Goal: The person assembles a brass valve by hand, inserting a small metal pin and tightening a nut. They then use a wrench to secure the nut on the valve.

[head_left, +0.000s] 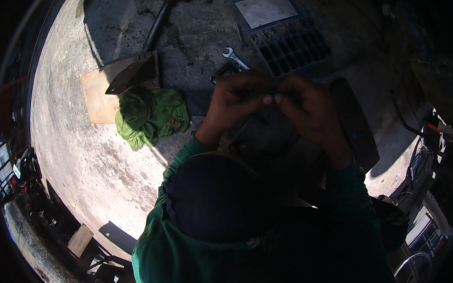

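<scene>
My left hand [234, 98] and my right hand [311, 112] are raised together in the shade at the middle of the view, both in green sleeves. Their fingertips meet and pinch a small dark part [274, 96], which is too shadowed to make out. Just beyond the hands, on the concrete ground, lies a silver open-ended wrench [234, 57]. A dark rounded shape [214, 197] fills the view below my hands.
A crumpled green cloth [152, 114] lies left of my hands, next to a metal bracket [135, 73] on a brown plate [96, 99]. A blue compartment tray [295, 47] sits at the top, a long dark bar [155, 25] beside it. A dark curved slab [357, 123] lies right.
</scene>
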Demonstrator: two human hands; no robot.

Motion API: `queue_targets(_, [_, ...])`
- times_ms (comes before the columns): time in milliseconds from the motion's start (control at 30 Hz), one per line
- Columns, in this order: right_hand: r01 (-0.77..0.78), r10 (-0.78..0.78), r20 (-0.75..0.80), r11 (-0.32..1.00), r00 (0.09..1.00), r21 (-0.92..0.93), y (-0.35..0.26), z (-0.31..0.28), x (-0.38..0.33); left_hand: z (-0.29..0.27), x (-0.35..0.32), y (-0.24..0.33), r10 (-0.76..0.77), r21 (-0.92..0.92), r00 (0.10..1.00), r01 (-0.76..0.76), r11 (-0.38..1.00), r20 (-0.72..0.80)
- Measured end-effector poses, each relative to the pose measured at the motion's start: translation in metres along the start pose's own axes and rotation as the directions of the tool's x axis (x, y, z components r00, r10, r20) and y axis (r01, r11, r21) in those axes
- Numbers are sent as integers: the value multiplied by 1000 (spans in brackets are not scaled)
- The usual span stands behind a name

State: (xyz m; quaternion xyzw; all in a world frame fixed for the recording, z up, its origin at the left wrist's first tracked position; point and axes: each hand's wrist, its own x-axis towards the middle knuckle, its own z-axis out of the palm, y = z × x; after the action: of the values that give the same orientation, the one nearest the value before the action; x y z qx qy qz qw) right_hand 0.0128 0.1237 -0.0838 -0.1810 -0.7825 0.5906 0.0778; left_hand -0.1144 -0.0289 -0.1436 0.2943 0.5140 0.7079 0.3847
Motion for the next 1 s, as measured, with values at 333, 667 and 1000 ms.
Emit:
queue_targets(333, [-96, 104, -15, 956, 994, 277, 16, 1, -3, -7, -2, -3, -18, 6, 997, 18, 1000, -81])
queue_targets(667, [-259, 261, 66, 838, 963, 480, 8, 2, 1, -15, 4, -13, -203, -199, 973, 179, 964, -111])
queue_targets(1000, [-303, 318, 43, 840, 947, 451, 29, -8, 2, -85, 99, -23, 212, 772, 976, -103, 627, -42])
